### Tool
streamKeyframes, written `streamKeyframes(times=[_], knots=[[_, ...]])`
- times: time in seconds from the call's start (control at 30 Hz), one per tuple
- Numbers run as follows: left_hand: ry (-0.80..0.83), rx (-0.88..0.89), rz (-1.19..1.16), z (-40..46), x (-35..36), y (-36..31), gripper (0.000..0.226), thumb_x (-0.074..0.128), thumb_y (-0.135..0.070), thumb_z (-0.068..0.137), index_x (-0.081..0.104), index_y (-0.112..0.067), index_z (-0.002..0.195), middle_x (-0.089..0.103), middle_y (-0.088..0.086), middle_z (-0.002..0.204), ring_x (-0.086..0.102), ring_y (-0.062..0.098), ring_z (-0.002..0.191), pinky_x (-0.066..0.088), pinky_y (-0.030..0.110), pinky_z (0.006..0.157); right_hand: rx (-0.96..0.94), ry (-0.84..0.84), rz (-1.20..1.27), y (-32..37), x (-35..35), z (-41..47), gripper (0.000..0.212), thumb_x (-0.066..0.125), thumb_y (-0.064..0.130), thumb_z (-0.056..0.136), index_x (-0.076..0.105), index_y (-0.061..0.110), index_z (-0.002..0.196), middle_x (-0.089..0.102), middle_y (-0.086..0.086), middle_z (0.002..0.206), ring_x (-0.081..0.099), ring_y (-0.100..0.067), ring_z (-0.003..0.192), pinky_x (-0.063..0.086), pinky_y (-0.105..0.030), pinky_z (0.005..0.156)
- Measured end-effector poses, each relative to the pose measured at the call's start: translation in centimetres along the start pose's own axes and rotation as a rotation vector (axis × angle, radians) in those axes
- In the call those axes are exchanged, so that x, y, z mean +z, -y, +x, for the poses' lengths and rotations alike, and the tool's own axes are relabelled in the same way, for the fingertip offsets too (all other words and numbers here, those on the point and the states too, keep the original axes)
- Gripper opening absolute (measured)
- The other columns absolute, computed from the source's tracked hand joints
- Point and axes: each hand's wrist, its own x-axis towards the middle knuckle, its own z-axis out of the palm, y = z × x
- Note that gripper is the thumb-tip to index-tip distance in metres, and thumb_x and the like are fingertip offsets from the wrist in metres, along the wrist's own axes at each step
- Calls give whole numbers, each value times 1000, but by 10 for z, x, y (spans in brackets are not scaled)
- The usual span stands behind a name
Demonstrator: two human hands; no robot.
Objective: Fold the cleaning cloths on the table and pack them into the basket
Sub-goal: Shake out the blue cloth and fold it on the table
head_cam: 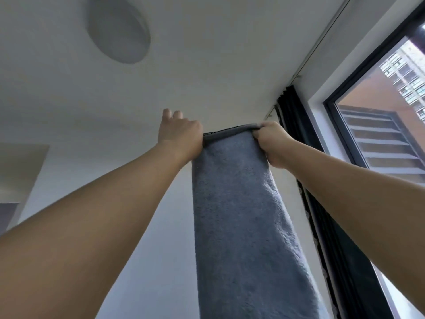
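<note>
A grey-blue fleecy cleaning cloth [239, 215] hangs straight down from both raised hands and runs out of the bottom of the frame. My left hand [181, 134] pinches its top left corner. My right hand [271, 141] grips the top right corner, fingers curled over the dark hem. The camera is tilted up toward the ceiling, so the table and the basket are out of view.
A round white ceiling lamp [118, 28] sits at the upper left. A dark gathered curtain [292, 116] hangs beside a black-framed window [368, 139] on the right. A white wall lies behind the cloth.
</note>
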Motion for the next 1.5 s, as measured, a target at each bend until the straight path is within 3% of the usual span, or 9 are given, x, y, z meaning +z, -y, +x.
streamKeyframes(times=[0.1, 0.3, 0.4, 0.57, 0.77, 0.97, 1.1, 1.2, 1.5], knots=[[-11, -9, -181, 0, -19, 8, 25, 50, -22, 83, 38, -18, 61, 49, 3, 71, 48, 26, 83, 35, 38, 83, -70, 76, -237, 16, -14, -7, 27, 40, -1, 82, 64, 7, 92, 66, -17, 93, 64, -33, 90, 55, -46, 77], [97, 14, -604, 1, -53, 15, 30, 58, -26, 73, 42, -10, 53, 45, 4, 52, 41, 25, 52, 32, 28, 51, -52, 139, -861, 59, -28, -28, 13, 40, 3, 87, 50, 6, 79, 55, -18, 92, 58, -33, 80, 48, -33, 55], [133, -60, -965, 4, -67, 16, 27, 61, -25, 74, 46, -12, 54, 43, 8, 54, 40, 21, 52, 37, 33, 51, 149, 229, -793, 75, -33, -38, 15, 36, 7, 95, 49, 2, 101, 55, -18, 93, 62, -34, 82, 56, -43, 63], [315, -193, -1343, 4, -79, 15, 16, 69, -7, 84, 54, -11, 87, 58, 9, 88, 60, 21, 73, 53, 28, 52, 395, 350, -350, 89, -52, -44, 16, 37, 2, 83, 51, 5, 89, 60, -14, 77, 62, -26, 62, 57, -35, 59], [577, -68, -872, -13, -41, -5, 9, 54, -10, 89, 62, -8, 87, 47, 13, 71, 38, 21, 53, 33, 24, 47, 494, 582, -647, 54, -52, -43, 10, 63, 11, 87, 63, 2, 93, 65, -14, 71, 63, -23, 54, 58, -33, 59], [778, -332, -1070, -43, 51, -66, 8, 54, 3, 91, 57, -1, 85, 67, 15, 92, 66, 25, 67, 57, 28, 51, 593, 585, -907, -48, -12, -41, 21, 52, 17, 96, 55, 3, 81, 61, -5, 47, 54, -13, 43, 32, -17, 38], [597, -562, -1217, -68, 125, -111, 14, 41, -4, 91, 55, -3, 91, 56, 15, 99, 56, 30, 87, 47, 28, 65, 711, 288, -199, -127, 10, -36, 19, 44, 4, 98, 47, -2, 80, 63, -17, 54, 58, -20, 32, 49, -26, 34], [350, -572, -1201, -70, 153, -140, 15, 41, -9, 93, 52, -9, 103, 51, 8, 101, 51, 26, 88, 41, 29, 67, 641, 52, 105, -166, 20, -26, 6, 56, -5, 88, 54, 0, 84, 63, -22, 85, 67, -33, 58, 60, -41, 59], [54, -526, -1441, -70, 155, -151, 21, 43, -7, 93, 52, -9, 112, 53, -6, 108, 50, 12, 96, 37, 12, 67, 285, -56, -129, -175, -3, -24, 16, 57, 4, 83, 50, 17, 76, 59, -13, 90, 59, -30, 84, 59, -42, 69]])
